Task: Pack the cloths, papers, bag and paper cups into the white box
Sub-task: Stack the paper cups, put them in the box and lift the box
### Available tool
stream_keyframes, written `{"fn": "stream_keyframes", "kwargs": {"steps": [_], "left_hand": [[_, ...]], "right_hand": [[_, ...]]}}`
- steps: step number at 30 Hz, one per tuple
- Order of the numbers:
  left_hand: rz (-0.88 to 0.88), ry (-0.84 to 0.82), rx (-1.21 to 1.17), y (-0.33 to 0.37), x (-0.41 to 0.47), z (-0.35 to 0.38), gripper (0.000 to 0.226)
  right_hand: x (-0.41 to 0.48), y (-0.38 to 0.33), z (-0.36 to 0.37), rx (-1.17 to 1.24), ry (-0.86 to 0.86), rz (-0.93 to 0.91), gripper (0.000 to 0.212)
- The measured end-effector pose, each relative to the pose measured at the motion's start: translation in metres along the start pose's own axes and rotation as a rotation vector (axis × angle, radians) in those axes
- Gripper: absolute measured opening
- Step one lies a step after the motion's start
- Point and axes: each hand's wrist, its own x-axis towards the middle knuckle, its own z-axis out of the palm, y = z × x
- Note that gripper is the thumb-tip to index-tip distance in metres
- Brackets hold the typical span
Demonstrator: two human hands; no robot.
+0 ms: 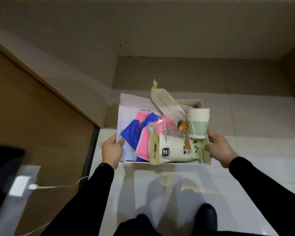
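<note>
I hold the white box (pixel 206 155) above the floor with both hands. My left hand (pixel 111 151) grips its left side, thumb over the white papers (pixel 129 108). My right hand (pixel 219 147) grips the right wall. Inside lie a blue cloth (pixel 134 129), pink cloths (pixel 143 144) in clear wrap, a plastic sleeve of white paper cups (pixel 173 149) along the front, a second cup sleeve (pixel 165 103) sticking up at the back, and a stack of green-and-white paper cups (pixel 197 122) standing at the right.
Glossy white floor tiles (pixel 245 176) lie below the box. A wooden door (pixel 32 116) stands at the left, a beige wall behind. A white cable (pixel 58 186) runs to a plug at lower left. My dark shoes (pixel 208 217) show at the bottom.
</note>
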Motion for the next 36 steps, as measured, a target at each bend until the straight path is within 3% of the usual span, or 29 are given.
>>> {"fn": "stream_keyframes", "kwargs": {"steps": [6, 12, 17, 25, 30, 33, 36], "left_hand": [[0.056, 0.045, 0.068, -0.063, 0.109, 0.019, 0.017], [0.118, 0.078, 0.123, -0.080, 0.179, 0.025, 0.020], [0.159, 0.098, 0.159, -0.067, 0.215, 0.023, 0.031], [0.209, 0.027, 0.206, -0.024, 0.262, 0.030, 0.012], [0.186, 0.010, 0.245, -0.014, 0.267, 0.034, 0.032], [0.123, 0.127, 0.244, -0.016, 0.260, 0.029, 0.041], [0.149, 0.305, 0.153, -0.031, 0.242, 0.008, 0.029]], "right_hand": [[0.101, 0.049, 0.048, 0.027, -0.001, -0.034, 0.064], [0.165, 0.063, 0.079, 0.028, -0.031, -0.037, 0.052], [0.198, 0.048, 0.088, -0.009, -0.021, -0.030, 0.042], [0.245, 0.002, 0.093, 0.004, -0.008, -0.025, 0.054], [0.247, -0.007, 0.095, 0.003, -0.014, 0.002, 0.054], [0.236, 0.001, 0.092, 0.082, 0.027, 0.072, 0.064], [0.216, 0.020, 0.081, 0.106, 0.085, 0.076, 0.068]]}}
